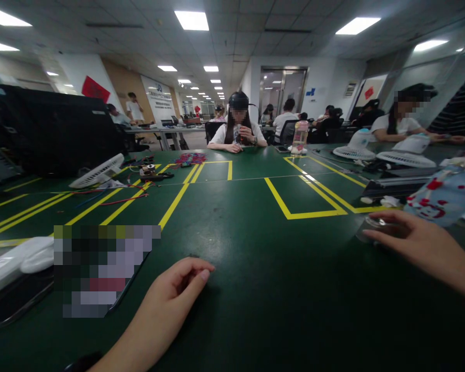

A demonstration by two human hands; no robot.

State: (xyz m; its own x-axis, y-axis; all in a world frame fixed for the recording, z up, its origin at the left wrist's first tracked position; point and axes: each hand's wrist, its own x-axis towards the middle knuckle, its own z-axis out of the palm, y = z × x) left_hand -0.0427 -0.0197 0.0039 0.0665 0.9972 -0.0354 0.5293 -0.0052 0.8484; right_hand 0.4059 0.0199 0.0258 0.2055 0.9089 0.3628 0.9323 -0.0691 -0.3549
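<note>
On the green table my left hand [178, 287] rests with its fingers curled in and the thumb drawn toward the index finger. A small dark bit shows just behind its knuckles; whether the fingers hold anything is hidden. To the right, my right hand [414, 240] has its thumb and fingers around a small clear round container [375, 222] that stands on the table. The hand covers much of the container, and its contents cannot be made out. Close beyond this hand is a light-blue bag [442, 199] with red decorations.
Yellow tape lines [313, 214] mark the green table [240, 232]. A blurred-out flat device [112, 274] and a white object [19, 261] lie at left. Wires [191, 159], fans [354, 147] and a bottle [300, 137] stand farther off. A person [238, 126] sits opposite.
</note>
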